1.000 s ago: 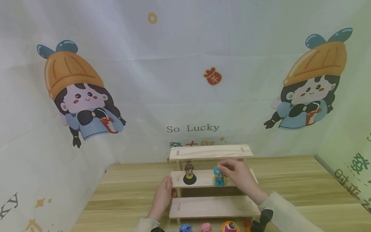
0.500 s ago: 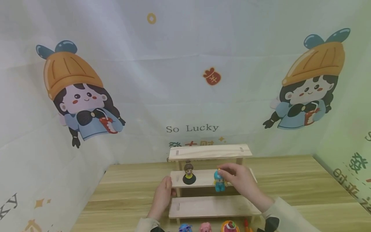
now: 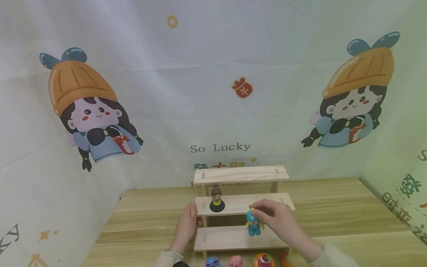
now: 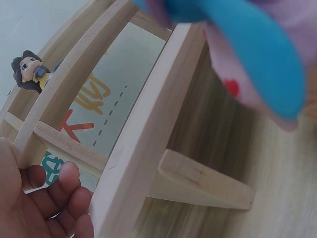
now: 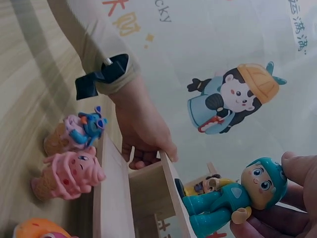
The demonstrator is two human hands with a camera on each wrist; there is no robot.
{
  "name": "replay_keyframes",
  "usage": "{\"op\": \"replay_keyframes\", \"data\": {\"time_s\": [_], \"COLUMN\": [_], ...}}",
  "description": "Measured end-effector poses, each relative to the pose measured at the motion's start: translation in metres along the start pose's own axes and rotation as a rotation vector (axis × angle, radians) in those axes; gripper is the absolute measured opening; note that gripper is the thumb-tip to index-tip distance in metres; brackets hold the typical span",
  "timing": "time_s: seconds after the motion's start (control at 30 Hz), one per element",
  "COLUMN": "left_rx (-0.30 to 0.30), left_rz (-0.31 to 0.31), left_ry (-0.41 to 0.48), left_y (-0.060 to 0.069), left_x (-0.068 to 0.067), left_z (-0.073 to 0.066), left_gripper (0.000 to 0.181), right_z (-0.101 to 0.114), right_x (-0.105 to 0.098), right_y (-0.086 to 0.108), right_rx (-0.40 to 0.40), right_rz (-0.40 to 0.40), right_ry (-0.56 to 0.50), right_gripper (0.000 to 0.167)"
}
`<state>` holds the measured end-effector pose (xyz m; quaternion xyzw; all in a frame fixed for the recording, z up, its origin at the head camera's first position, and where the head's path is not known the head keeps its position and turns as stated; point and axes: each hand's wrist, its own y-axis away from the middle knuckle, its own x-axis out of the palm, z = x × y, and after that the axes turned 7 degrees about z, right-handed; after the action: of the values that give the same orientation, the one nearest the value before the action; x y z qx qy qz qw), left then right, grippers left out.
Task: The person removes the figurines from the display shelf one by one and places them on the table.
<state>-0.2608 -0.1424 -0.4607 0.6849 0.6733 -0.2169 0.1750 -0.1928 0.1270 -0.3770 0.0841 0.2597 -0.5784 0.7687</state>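
Observation:
My right hand [image 3: 280, 220] pinches the head of a teal doll figurine [image 3: 254, 224] with thumb and fingertips. The figurine hangs upright in front of the three-tier wooden display shelf [image 3: 230, 239], over its lowest board in the head view. Its smiling face and teal legs show in the right wrist view, held by my right hand [image 5: 292, 213]. At the left end of the middle board my left hand [image 3: 186, 225] grips the edge, thumb above and fingers curled below. A brown-haired doll figurine [image 3: 217, 200] in yellow, on a black base, stands on that middle board.
Ahead of the shelf stand a blue cone toy with sunglasses [image 3: 212, 262], a pink cone toy [image 3: 236, 261] and an orange fruit-topped toy [image 3: 264, 260]. A slim red item [image 3: 284, 259] is beside them, partly cut off. A printed cloth [image 3: 213, 92] hangs behind.
My right hand has lifted the teal figurine off the middle board and brought it forward and down toward the lowest board. My left hand keeps its grip on the shelf.

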Motion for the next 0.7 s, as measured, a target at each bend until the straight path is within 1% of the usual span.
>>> {"op": "replay_keyframes", "data": {"time_s": [0.13,0.3,0.37,0.5,0.6,0.7], "left_rx": [-0.016,-0.013,-0.009,-0.002,0.003,0.004], "left_rz": [0.01,0.019,0.018,0.009,0.002,-0.006], "left_ry": [0.009,0.015,0.017,0.022,0.018,0.016], "left_y": [0.0,0.0,0.0,0.0,0.0,-0.001], "left_x": [0.001,0.002,0.002,0.001,0.001,0.001], "left_z": [0.001,0.002,0.001,0.0,0.0,0.0], "left_gripper": [0.034,0.035,0.034,0.033,0.032,0.032], "right_z": [-0.001,-0.002,-0.002,-0.004,-0.008,-0.011], "right_x": [0.004,0.006,0.006,0.008,0.01,0.013], "right_y": [0.008,0.019,0.023,0.033,0.041,0.047], "right_rx": [-0.01,-0.014,-0.005,0.041,0.046,0.034], "right_rz": [0.017,0.049,0.061,0.097,0.122,0.131], "right_ry": [-0.006,-0.037,-0.039,-0.053,-0.067,-0.072], "right_gripper": [0.025,0.024,0.026,0.03,0.032,0.032]}}
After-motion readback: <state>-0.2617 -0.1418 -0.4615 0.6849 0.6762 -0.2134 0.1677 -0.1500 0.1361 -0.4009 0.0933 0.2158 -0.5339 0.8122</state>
